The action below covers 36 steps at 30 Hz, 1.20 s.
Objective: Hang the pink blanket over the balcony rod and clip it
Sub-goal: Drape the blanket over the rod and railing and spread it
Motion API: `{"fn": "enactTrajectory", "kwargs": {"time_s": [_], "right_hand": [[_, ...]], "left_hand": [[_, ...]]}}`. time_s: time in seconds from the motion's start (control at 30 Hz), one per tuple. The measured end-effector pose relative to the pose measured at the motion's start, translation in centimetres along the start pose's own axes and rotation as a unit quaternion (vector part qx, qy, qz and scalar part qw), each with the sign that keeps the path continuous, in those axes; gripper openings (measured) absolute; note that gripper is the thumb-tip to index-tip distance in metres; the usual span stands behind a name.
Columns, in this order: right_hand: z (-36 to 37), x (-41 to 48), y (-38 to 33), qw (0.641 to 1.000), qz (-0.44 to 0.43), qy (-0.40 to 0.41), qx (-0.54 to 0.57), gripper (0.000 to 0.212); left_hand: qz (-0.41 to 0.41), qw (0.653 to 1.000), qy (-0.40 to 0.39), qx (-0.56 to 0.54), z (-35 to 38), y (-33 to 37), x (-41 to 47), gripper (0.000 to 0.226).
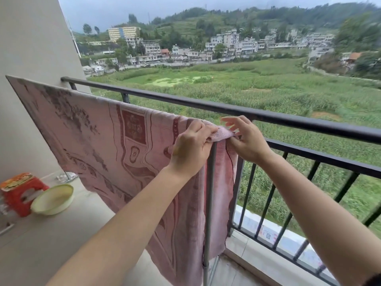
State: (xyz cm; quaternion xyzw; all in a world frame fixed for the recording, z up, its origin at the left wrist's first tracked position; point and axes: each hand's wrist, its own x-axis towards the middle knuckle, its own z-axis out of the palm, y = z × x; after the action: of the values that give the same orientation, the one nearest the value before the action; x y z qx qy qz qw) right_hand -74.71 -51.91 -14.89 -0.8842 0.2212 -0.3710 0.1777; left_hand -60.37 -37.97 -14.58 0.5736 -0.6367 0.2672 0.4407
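**Blanket up on the balcony, clip not yet in evidence**

Head view: we look down on the pink blanket [115, 137], draped over a rod that runs from the wall at left to a grey upright [209, 203] just inside the black railing [288, 120]; the cloth hangs down on our side and a narrower fold drops behind the upright. Our left hand [190, 148] has its grip curled round the bunched corner at the top of the upright; our right hand [247, 141], just beside it, pinches the same folded edge low down while its upper fingers splay free.

We judge the draping all but done and the clipping not yet done; the risk lies at this corner. Should either grip let go before a clip bites, the short fold behind could slide off the end of the rod; the long side's weight would drag the cloth down to the floor. A clip catching only the cloth would hold nothing.

The rod itself is hidden under the cloth; we cannot make out any clip in either hand; the blanket's far fold is mostly out of sight. A pale basin [53, 200] and a red stool [16, 195] sit at lower left, the stool cut by the frame.
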Motion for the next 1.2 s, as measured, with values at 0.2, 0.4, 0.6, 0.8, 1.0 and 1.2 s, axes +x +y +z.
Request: {"fn": "enactTrajectory", "kwargs": {"time_s": [0.2,0.4,0.6,0.8,1.0,1.2], "right_hand": [[-0.6,0.4,-1.1,0.988,-0.075,0.093,-0.100,0.033],[-1.8,0.6,0.8,0.964,-0.052,0.145,-0.218,0.023],[-0.4,0.0,2.6,0.988,0.117,0.047,-0.093,0.022],[-0.1,-0.8,3.1,0.989,0.147,0.008,-0.027,0.017],[2.1,-2.9,3.3,0.989,0.092,-0.009,-0.113,0.014],[1.4,-3.1,2.2,0.984,0.074,0.153,-0.062,0.030]], "left_hand": [[-0.020,1.000,-0.013,-0.007,-1.0,0.9,3.2,0.026],[-0.164,0.958,-0.195,0.134,-0.2,-0.6,-1.3,0.033],[-0.212,0.964,-0.146,0.071,-1.8,-2.1,-3.0,0.018],[-0.213,0.971,-0.062,-0.086,-2.6,-0.3,-1.0,0.019],[-0.161,0.984,-0.065,-0.038,-1.8,3.6,0.2,0.014],[-0.081,0.983,-0.128,0.107,-1.3,3.1,-1.2,0.034]]}}
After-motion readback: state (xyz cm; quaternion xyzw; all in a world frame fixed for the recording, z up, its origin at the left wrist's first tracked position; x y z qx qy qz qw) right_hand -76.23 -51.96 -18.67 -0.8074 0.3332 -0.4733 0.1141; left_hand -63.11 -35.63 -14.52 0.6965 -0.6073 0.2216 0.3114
